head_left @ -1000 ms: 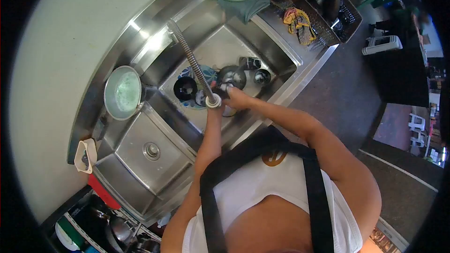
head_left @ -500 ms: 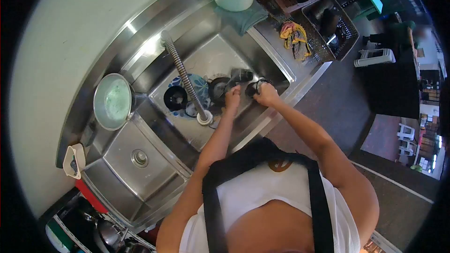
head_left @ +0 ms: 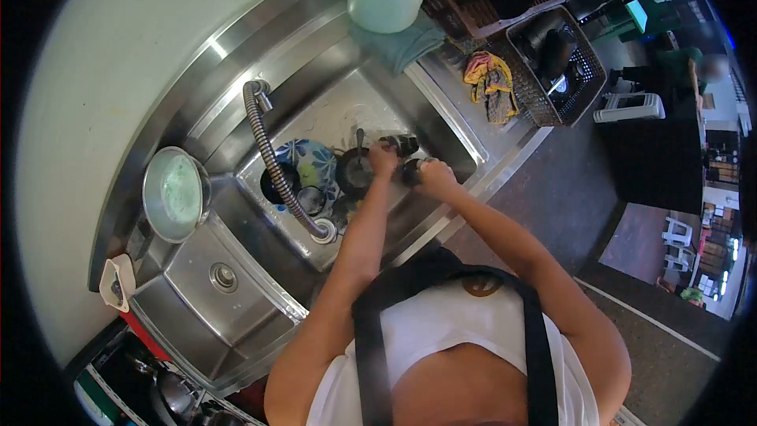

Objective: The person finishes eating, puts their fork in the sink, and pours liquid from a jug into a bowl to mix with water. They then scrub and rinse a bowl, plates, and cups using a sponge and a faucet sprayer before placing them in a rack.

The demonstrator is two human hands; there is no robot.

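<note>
In the head view, a small dark cup [head_left: 411, 173] is seen low in the sink basin [head_left: 386, 99], near its right-hand wall, with the fingers of the right hand [head_left: 434, 178] closed on its side nearest that hand. The left hand [head_left: 383, 159] is held just beside it, at the near end of a dark container [head_left: 405, 143]; whether its fingers are clamped on that container or merely laid against it cannot be told. The two hands are kept slightly apart. Should the cup be wet or soapy, it could be let slip, since it appears to be held from one side only, and the container could be knocked by it in the narrow gap between the hands. The dark pan [head_left: 352, 176], with a spoon [head_left: 360, 142] leaning in it, is close to the left wrist; by a backward sweep of that arm the spoon could be tipped, or the small glass bowl [head_left: 312, 201] beside the floral plate [head_left: 315, 159] could be jarred. The container seems to be laid on its side, its long axis running roughly across the view and its far end pointed to the right, towards the basin wall. For the cup, no long axis can be made out, and the way its mouth is turned is hidden by fingers and blur.
</note>
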